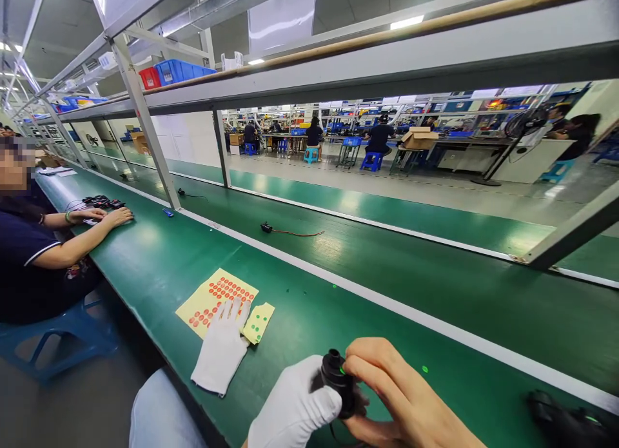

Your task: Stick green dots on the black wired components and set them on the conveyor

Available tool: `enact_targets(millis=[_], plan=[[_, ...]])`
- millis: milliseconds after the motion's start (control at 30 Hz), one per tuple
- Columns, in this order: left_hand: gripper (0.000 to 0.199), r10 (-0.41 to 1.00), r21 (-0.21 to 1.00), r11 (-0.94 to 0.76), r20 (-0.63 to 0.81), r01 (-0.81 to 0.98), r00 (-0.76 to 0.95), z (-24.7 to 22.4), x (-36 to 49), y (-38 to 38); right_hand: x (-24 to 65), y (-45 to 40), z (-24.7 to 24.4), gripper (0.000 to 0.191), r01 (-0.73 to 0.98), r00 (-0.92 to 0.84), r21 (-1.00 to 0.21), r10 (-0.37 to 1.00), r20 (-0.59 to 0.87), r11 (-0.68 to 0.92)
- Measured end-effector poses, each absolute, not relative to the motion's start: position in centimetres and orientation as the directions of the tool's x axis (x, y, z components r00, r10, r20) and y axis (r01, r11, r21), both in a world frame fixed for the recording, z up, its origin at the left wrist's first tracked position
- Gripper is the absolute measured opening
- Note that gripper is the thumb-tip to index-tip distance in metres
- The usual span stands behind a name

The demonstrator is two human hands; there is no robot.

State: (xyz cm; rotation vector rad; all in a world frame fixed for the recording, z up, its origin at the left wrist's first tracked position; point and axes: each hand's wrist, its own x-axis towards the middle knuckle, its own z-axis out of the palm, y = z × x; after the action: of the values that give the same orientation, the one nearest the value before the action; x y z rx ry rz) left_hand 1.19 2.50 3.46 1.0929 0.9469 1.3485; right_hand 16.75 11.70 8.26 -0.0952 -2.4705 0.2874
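My left hand (294, 403), in a white glove, grips a black cylindrical part with a short nozzle (336, 380) on top. A thin cable hangs below it. My bare right hand (396, 396) is closed against the part's right side, its fingertips at a small green round sticker (343, 370) there. On the bench left of my hands lies a loose white glove (221, 351). It partly covers a yellowish sheet of red round stickers (232, 283) and touches a smaller sheet with green dots (264, 316).
More black parts (565, 419) lie blurred at the lower right. A loose green sticker (425, 369) is on the green bench (159, 267). A black part with a red wire (266, 227) rests beyond the white strip (387, 296). A co-worker (29, 254) works at the left. Metal posts (145, 122) carry an overhead shelf.
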Motion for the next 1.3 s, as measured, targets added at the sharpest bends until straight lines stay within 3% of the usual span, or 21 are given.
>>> enact_targets(millis=[167, 233, 300, 400, 467, 567, 700, 767, 833, 900, 933, 967, 1033, 1133, 1300], plan=[[0.061, 0.999, 0.972, -0.037, 0.045, -0.233, 0.029, 4.2, 1.1, 1.9, 16.9, 12.0, 7.8, 0.048, -0.043, -0.818, -0.383, 0.188, 0.544, 0.923], [0.063, 0.995, 0.959, -0.063, 0.084, -0.275, 0.063, 3.7, 1.3, 1.9, 16.9, 12.0, 7.2, 0.043, 0.013, -0.812, -0.532, 0.319, 0.488, 0.847], [0.068, 0.993, 0.907, -0.013, 0.060, -0.420, 0.100, 2.4, 1.8, 2.3, 16.6, 12.1, 6.7, 0.036, 0.108, -0.816, -0.720, 0.475, 0.330, 0.686], [0.079, 0.980, 0.658, 0.197, -0.117, -0.726, 0.160, 0.4, 2.9, 3.1, 16.2, 12.5, 6.1, 0.024, 0.187, -0.845, -0.909, 0.534, 0.045, 0.372], [0.080, 0.945, 0.418, 0.317, -0.215, -0.851, 0.246, 0.2, 3.5, 3.4, 15.9, 12.8, 5.9, 0.039, 0.175, -0.859, -0.953, 0.511, -0.027, 0.245], [0.071, 0.907, 0.110, 0.383, -0.233, -0.917, 0.351, 1.4, 3.7, 3.1, 15.7, 12.9, 5.7, 0.065, 0.187, -0.836, -0.960, 0.547, -0.044, 0.208], [0.062, 0.921, -0.007, 0.356, -0.168, -0.935, 0.352, 2.4, 3.9, 2.5, 15.7, 12.5, 6.1, 0.064, 0.245, -0.804, -0.942, 0.591, -0.067, 0.228], [0.066, 0.937, 0.108, 0.335, -0.141, -0.936, 0.319, 2.0, 4.1, 2.5, 15.9, 12.4, 6.5, 0.058, 0.231, -0.813, -0.937, 0.581, -0.038, 0.262], [0.078, 0.968, 0.400, 0.251, -0.120, -0.881, 0.221, 1.8, 4.0, 2.4, 16.3, 12.4, 6.9, 0.041, 0.164, -0.840, -0.921, 0.540, 0.058, 0.353], [0.076, 0.993, 0.756, 0.116, -0.097, -0.644, 0.066, 2.2, 3.4, 2.2, 16.9, 12.5, 7.3, 0.015, 0.071, -0.863, -0.874, 0.469, 0.188, 0.481], [0.067, 0.997, 0.877, 0.063, -0.077, -0.477, -0.010, 2.5, 3.0, 2.0, 17.2, 12.6, 7.5, 0.008, 0.028, -0.868, -0.842, 0.431, 0.247, 0.538], [0.055, 0.996, 0.951, 0.025, -0.051, -0.309, -0.076, 2.9, 2.6, 1.7, 17.5, 12.7, 7.7, 0.014, -0.006, -0.868, -0.813, 0.401, 0.293, 0.582], [0.037, 0.987, 0.998, -0.035, 0.027, -0.049, -0.161, 3.6, 1.8, 1.2, 18.0, 12.7, 8.0, 0.033, -0.045, -0.860, -0.774, 0.370, 0.352, 0.632], [0.034, 0.970, 0.986, -0.117, 0.138, 0.116, -0.199, 3.8, 1.3, 0.7, 18.3, 12.5, 8.4, 0.056, -0.045, -0.851, -0.718, 0.350, 0.392, 0.694], [0.021, 0.944, 0.930, -0.205, 0.271, 0.306, -0.189, 3.1, 1.7, 0.7, 18.3, 11.9, 8.9, 0.062, -0.004, -0.897, -0.616, 0.270, 0.350, 0.788]])
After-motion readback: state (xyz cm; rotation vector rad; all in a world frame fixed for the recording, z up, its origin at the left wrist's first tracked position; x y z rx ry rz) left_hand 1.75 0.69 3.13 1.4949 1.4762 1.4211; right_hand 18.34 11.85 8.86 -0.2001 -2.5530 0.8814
